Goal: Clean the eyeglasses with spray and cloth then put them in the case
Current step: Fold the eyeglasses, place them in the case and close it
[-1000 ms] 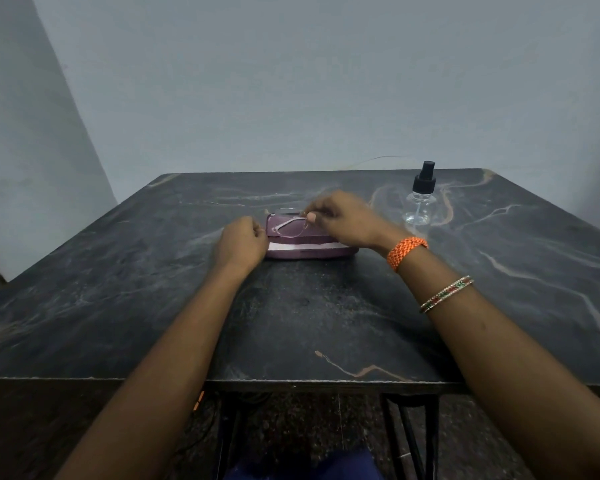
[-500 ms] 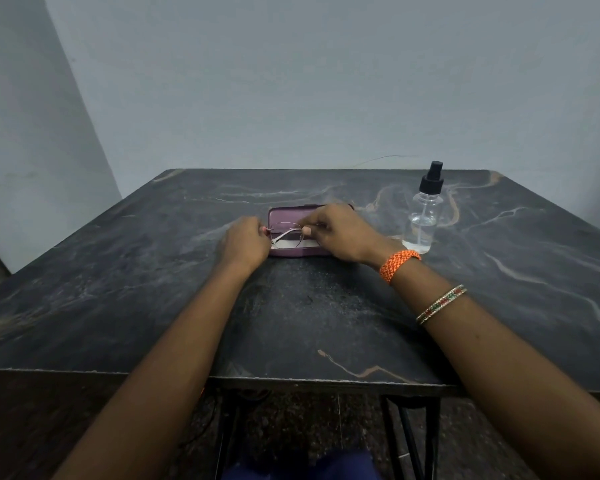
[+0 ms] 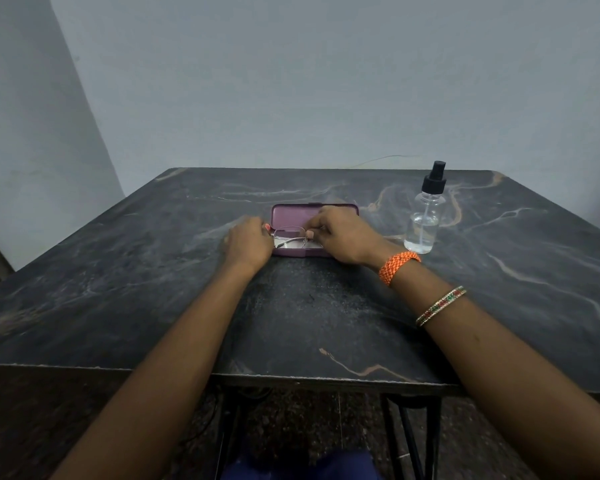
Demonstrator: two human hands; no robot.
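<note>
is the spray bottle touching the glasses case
Apart. The head view shows bare table between the spray bottle and the open purple case, with the right hand lying between them.

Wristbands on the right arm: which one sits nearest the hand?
The orange woven band, right at the wrist beside the right hand; the thin beaded bangle sits farther up the forearm.

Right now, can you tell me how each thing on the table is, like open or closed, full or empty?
Case: open, lid tipped back, flat on the table.
Glasses: lying in the case, held at both ends.
Spray bottle: upright, cap on, partly filled with clear liquid.
Left hand: grips the glasses' left end.
Right hand: fingers pinch the glasses' right side.
</note>
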